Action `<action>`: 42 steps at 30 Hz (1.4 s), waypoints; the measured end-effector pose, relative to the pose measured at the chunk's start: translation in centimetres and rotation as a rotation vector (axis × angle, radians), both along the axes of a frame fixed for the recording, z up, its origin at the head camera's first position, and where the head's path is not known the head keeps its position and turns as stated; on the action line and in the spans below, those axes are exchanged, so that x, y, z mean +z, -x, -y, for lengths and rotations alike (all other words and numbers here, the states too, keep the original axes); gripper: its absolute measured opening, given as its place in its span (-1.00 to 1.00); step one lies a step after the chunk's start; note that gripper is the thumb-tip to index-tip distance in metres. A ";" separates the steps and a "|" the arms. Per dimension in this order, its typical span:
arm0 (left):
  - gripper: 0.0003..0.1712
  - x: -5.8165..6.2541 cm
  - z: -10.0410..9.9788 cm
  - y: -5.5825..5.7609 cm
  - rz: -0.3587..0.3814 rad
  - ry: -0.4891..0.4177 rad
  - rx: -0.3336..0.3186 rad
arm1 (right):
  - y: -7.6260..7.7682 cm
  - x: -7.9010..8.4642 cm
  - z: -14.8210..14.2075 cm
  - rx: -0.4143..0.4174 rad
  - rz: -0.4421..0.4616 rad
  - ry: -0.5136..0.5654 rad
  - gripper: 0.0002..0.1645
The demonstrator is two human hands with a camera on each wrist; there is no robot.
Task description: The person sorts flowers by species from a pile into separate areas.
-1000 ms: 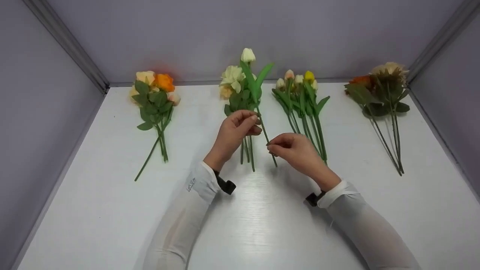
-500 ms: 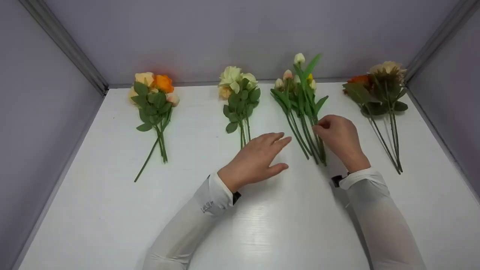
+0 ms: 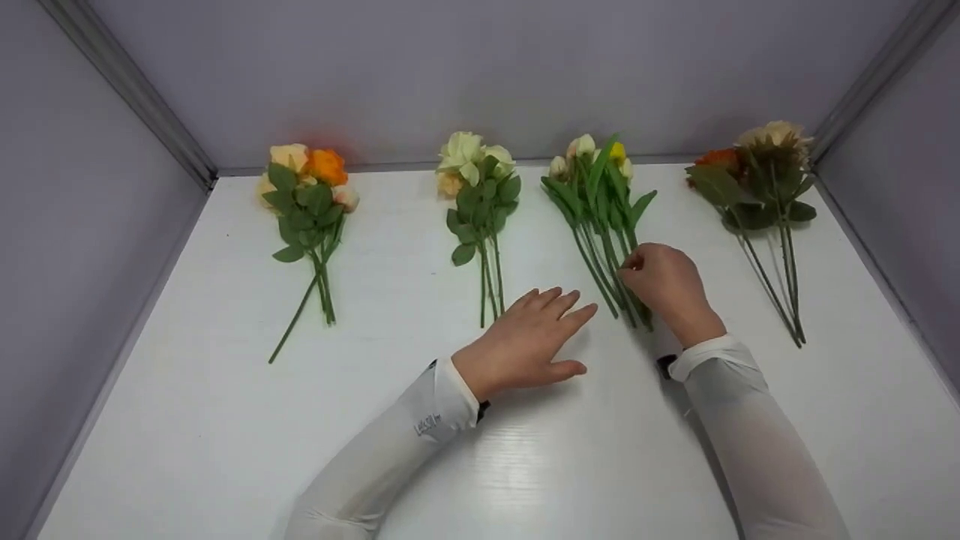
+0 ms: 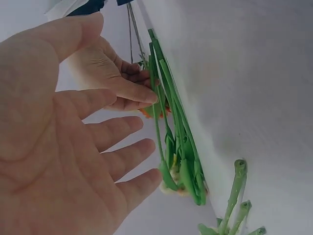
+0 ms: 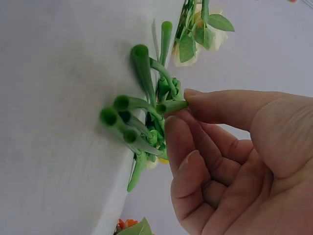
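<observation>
My right hand pinches the green stem of a white tulip between thumb and forefinger, over a bunch of tulips lying on the table. In the right wrist view the pinched stem sits among several other hollow stem ends. My left hand hovers over the table with fingers spread and holds nothing. Its fingertips are near the stems of a bunch of cream roses, and its bare palm faces the tulips in the left wrist view.
On the left lies a bunch of orange and peach roses. At the far right is a bunch with rust and beige blooms. The white table meets grey walls at the back and sides.
From between the bunches, the right hand has carried the white tulip right and lowered it onto the tulips. The left hand has let go of its stem, spread its fingers and drawn back.
</observation>
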State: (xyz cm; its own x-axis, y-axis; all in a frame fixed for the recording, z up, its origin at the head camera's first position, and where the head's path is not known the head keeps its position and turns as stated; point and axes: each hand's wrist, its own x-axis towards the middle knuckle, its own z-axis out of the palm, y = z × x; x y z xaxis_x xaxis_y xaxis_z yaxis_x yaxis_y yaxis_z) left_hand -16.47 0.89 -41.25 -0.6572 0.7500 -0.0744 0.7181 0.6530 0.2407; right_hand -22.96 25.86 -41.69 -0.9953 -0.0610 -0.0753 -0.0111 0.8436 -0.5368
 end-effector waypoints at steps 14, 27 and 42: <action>-0.10 0.2 0.2 0.1 0.028 0.009 -0.009 | 0.4 -0.1 -0.1 0.053 0.060 -0.024 -0.85; -0.26 0.8 3.5 2.7 0.015 -0.061 0.109 | -1.1 2.4 0.3 -0.019 -0.019 0.117 -0.53; -0.68 0.3 24.2 10.1 0.034 -0.185 0.932 | -3.0 2.0 12.2 0.473 -0.222 -0.111 -0.67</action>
State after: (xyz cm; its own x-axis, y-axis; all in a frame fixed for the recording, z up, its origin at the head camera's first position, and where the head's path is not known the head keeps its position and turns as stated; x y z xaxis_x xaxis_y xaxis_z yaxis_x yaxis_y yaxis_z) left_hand -26.60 -23.32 -40.99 -0.9967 -0.0729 -0.0366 -0.0815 0.9089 0.4090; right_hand -19.92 13.70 -39.70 -0.8536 -0.5108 0.1021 -0.5071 0.7704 -0.3863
